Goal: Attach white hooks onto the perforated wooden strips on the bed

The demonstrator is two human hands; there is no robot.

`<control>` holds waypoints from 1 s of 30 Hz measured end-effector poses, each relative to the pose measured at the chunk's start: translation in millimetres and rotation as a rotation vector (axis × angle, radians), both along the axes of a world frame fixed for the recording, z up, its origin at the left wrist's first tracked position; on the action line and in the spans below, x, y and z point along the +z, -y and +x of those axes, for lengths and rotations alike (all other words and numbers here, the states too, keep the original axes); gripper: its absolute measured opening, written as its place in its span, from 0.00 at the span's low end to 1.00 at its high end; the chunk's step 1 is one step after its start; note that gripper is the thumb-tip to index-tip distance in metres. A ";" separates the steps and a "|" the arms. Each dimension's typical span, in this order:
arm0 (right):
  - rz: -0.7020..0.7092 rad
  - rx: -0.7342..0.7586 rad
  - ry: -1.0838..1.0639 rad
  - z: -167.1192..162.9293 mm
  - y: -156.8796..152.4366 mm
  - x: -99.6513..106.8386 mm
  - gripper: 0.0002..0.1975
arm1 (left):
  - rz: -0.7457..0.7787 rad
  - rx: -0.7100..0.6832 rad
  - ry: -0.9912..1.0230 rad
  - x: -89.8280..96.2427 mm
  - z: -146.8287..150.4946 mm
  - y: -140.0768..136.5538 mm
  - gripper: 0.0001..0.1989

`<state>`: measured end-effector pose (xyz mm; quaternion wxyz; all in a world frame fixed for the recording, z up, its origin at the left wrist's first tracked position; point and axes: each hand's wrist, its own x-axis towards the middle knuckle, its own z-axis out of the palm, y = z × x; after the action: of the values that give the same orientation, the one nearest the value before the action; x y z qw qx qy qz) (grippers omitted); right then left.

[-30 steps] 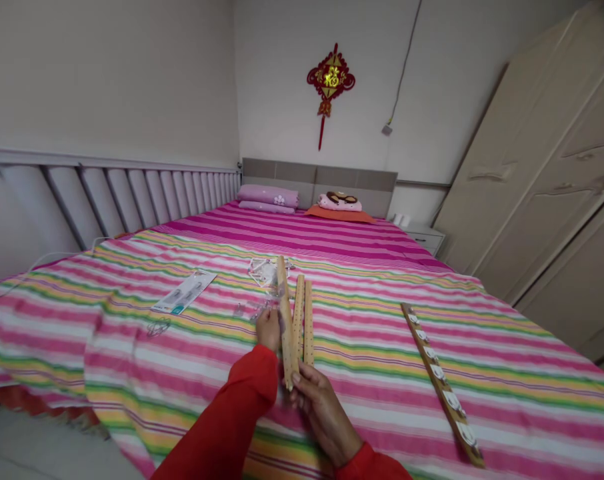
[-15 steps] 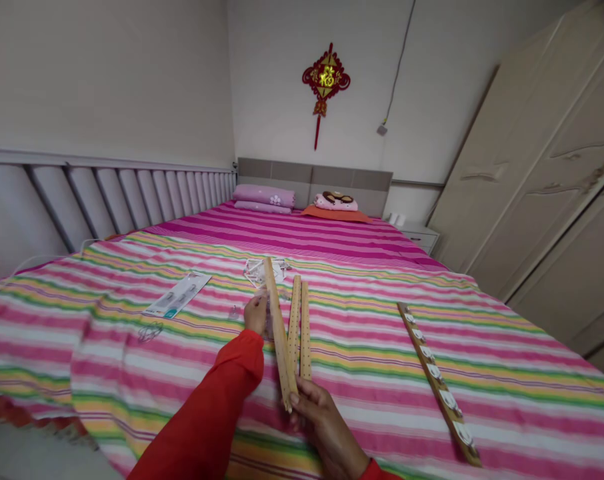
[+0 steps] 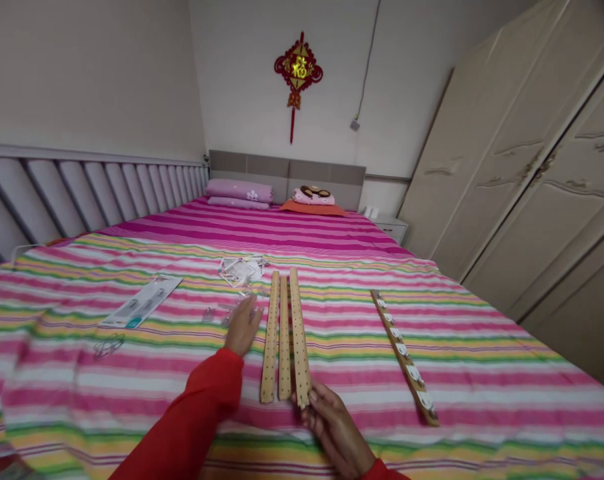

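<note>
Three long wooden strips with rows of small holes lie close together on the bed. My right hand [image 3: 335, 427] pinches the near end of the rightmost wooden strip [image 3: 299, 340], its thumb on top. Beside it are the middle wooden strip [image 3: 285, 347] and the left wooden strip [image 3: 271, 347], which no hand touches. Just left of them, my left hand [image 3: 245, 327] is open with fingers stretched forward, over or next to some clear plastic pieces [image 3: 227, 308]. Whether it touches the plastic I cannot tell.
A wooden strip with white hooks or discs [image 3: 405, 357] lies to the right. Leftward are a white package [image 3: 142, 303] and a thin wire loop [image 3: 109, 346]. White papers [image 3: 243, 269] lie beyond the strips on the striped bedsheet [image 3: 182, 400]. A slatted rail [image 3: 82, 197] borders the left.
The strip in my right hand has moved from the left of the other two to their right. My left hand has let go of it and drawn away leftward. The view has shifted right.
</note>
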<state>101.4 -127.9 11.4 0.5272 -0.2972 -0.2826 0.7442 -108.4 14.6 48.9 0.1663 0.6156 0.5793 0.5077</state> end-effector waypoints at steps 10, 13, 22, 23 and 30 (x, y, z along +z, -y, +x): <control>0.051 0.042 0.107 7.4 -8.5 -24.9 0.22 | -0.165 -0.336 -0.451 -34.3 62.4 53.6 0.21; 0.036 -0.025 0.198 16.0 -3.7 -30.1 0.25 | -0.178 -0.308 -0.558 -44.2 63.5 53.5 0.22; -0.228 -0.593 -0.057 119.8 33.5 -44.0 0.23 | -0.110 -0.291 -0.723 -60.6 57.9 45.3 0.23; -0.245 -0.643 -0.095 133.0 35.2 -43.5 0.21 | -0.101 -0.282 -0.743 -61.5 57.8 45.2 0.24; -0.238 -0.707 -0.134 172.4 27.3 -32.1 0.09 | -0.122 -0.262 -0.862 -58.0 59.2 47.4 0.24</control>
<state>273.8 -155.2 -20.7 0.7305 -0.3861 -0.0393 0.5619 -49.1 -32.8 -9.1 0.0086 0.8280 0.5417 0.1446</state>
